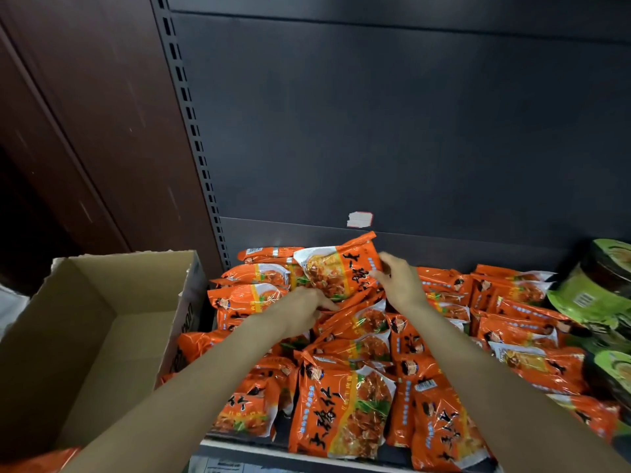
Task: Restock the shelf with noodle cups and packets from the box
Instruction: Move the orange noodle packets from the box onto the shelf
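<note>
A dark grey shelf back panel (392,131) fills the upper right and centre of the frame, with a slotted metal upright (196,138) running down its left edge and a dark red-brown wall (85,114) in the upper left. An open cardboard box (102,322) sits at the lower left, its inside bare apart from a bit of orange at the bottom left corner. The shelf (246,450) across the lower centre and right is heaped with orange noodle packets (341,404), and green noodle cups (604,291) stand stacked at the right edge. Both bare forearms reach up from the bottom. The right hand (399,285) pinches the right edge of one tilted packet (336,273) raised above the back of the heap, centre frame. The left hand (307,308) holds that packet's lower edge, fingers curled beneath it. A small white label (359,219) is stuck to the panel just above.
</note>
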`<state>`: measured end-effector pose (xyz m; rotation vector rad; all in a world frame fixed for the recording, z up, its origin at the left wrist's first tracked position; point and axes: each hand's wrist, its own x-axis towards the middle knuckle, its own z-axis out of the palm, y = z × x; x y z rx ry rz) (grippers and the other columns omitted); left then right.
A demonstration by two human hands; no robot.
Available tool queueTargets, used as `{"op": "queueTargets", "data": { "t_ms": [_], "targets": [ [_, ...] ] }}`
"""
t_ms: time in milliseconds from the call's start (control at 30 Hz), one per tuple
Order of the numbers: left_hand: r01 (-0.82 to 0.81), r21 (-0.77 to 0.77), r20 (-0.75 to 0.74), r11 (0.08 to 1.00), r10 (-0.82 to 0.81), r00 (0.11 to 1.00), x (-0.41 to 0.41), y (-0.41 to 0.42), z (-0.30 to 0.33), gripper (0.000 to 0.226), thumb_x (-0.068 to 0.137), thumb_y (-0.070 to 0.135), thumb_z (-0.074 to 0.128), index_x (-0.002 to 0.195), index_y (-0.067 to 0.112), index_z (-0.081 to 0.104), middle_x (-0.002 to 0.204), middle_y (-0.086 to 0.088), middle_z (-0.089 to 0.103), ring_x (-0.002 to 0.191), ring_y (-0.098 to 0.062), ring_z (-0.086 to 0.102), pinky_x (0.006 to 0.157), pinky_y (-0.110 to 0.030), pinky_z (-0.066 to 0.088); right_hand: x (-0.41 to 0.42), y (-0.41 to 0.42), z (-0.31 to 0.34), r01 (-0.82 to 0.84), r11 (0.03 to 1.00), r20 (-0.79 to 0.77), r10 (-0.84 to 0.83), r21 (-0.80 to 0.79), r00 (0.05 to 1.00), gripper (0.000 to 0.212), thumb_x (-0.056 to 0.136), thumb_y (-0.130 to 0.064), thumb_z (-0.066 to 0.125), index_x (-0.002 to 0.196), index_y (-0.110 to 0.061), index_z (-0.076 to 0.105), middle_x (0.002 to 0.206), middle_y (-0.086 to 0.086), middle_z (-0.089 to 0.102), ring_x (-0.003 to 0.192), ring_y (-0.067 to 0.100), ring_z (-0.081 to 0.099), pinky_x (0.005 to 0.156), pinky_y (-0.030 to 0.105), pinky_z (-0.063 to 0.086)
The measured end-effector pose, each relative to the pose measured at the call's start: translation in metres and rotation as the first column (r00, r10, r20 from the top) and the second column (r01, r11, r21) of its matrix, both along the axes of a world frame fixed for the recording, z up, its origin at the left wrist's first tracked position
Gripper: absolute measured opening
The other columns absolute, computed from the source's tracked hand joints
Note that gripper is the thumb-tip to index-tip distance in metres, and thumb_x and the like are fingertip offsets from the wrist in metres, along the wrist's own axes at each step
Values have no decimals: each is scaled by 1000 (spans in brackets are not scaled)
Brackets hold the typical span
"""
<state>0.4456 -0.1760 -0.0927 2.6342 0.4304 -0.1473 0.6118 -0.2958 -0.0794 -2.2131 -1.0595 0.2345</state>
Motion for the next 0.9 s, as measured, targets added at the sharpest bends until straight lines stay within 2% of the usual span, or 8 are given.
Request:
{"op": "queueTargets", "data": {
  "t_ms": [167, 300, 400, 533, 633, 700, 800, 900],
  "targets": [
    [-7, -42, 16, 999, 7, 1000, -2, 0, 2, 45, 93, -4, 45, 129, 21, 57, 140, -4, 50, 131, -21, 44, 110, -36, 35, 1, 9, 3, 40, 994, 144, -26, -99, 989, 14, 87, -15, 65, 99, -8, 66, 99, 9, 66, 93, 25, 63, 80, 30, 47],
    [-16, -81, 28, 997, 18, 999, -3, -1, 5, 42, 93, -3, 46, 128, 19, 58, 137, -1, 53, 129, -18, 46, 110, -32, 35, -3, 7, -2, -24, 977, 116, 50, -212, 992, 11, 91, -6, 57, 93, -10, 67, 94, 8, 70, 86, 23, 65, 74, 28, 49],
    [-19, -102, 32, 995, 22, 999, -4, -3, 10, 38, 94, 3, 50, 128, 17, 58, 137, 0, 53, 128, -16, 47, 109, -29, 35, -4, 5, -1, -23, 973, 89, 45, -232, 995, 20, 95, -5, 46, 104, -10, 63, 98, 9, 68, 81, 21, 63, 68, 28, 46],
    [-76, -139, 114, 987, 92, 989, -9, -7, 16, 34, 93, 10, 54, 125, 18, 59, 129, 1, 59, 116, -14, 56, 96, -22, 42, -8, -1, 6, -116, 967, -33, 112, -226, 993, 27, 94, -22, 54, 118, -9, 56, 114, 10, 64, 104, 23, 61, 82, 28, 44],
    [-230, -20, 312, 973, 225, 923, -6, -2, 16, 38, 92, 14, 55, 130, 21, 53, 133, 0, 53, 122, -17, 49, 100, -29, 41, -10, -6, 4, -115, 965, -38, 110, -235, 993, 29, 91, -12, 59, 119, -8, 57, 119, 10, 61, 112, 22, 57, 92, 27, 42],
    [-273, 69, 372, 959, 229, 899, 1, 3, 16, 46, 94, 14, 53, 138, 23, 43, 140, 0, 44, 130, -19, 39, 106, -31, 35, -11, -8, 0, -87, 973, 9, 91, -214, 996, 34, 88, -3, 59, 121, -9, 57, 118, 10, 61, 110, 21, 57, 92, 25, 43],
    [-223, 160, 244, 961, 181, 953, 12, 6, 16, 54, 96, 13, 49, 145, 27, 31, 149, -2, 35, 138, -22, 31, 111, -35, 32, -14, -13, -4, -69, 988, 17, 72, -137, 997, 34, 88, 1, 59, 118, -12, 53, 115, 9, 62, 106, 20, 60, 91, 28, 49],
    [-218, 206, 158, 954, 188, 969, 18, 9, 12, 57, 96, 9, 48, 145, 31, 31, 145, -7, 40, 135, -26, 34, 109, -41, 36, -14, -21, -6, -116, 987, 40, 121, -111, 992, 29, 88, 1, 57, 112, -16, 52, 116, 5, 60, 105, 17, 58, 87, 24, 48]
  ]
}}
